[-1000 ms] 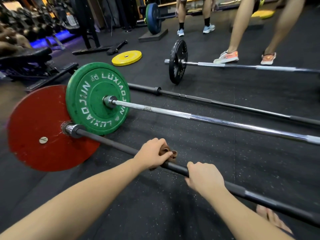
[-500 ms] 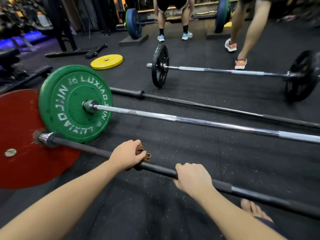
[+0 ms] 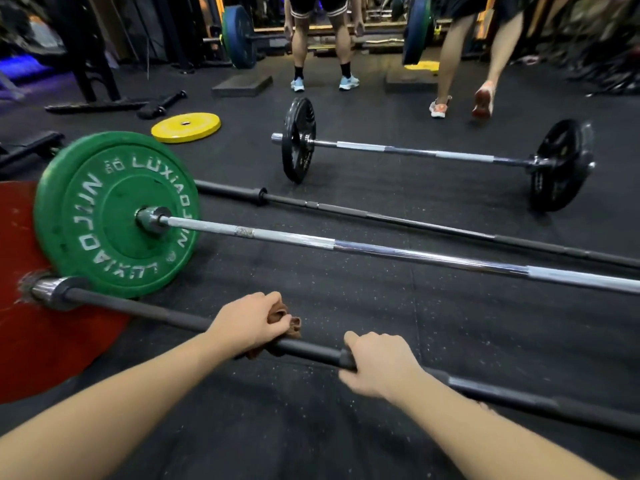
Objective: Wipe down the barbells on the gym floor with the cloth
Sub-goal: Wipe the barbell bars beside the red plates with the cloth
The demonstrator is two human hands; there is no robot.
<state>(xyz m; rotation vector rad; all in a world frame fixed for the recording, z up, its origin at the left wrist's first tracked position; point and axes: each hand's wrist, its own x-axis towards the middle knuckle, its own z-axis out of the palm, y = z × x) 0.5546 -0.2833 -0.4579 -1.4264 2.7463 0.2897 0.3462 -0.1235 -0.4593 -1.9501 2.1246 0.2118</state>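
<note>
The left hand clamps the brown cloth round the nearest barbell on the floor, so sliding wipes all sides (my guess); the right hand grips that barbell bare just beside, probably to stop it rolling

Four barbells lie roughly parallel, running left to right. The nearest barbell has a black shaft and a red plate at its left end. Next farther, the chrome barbell carries a green plate at its left end. Beyond it lies the bare black barbell. The farthest barbell has black plates, one at each end. The brown cloth is bunched around the nearest shaft, gripped by the left hand.
</note>
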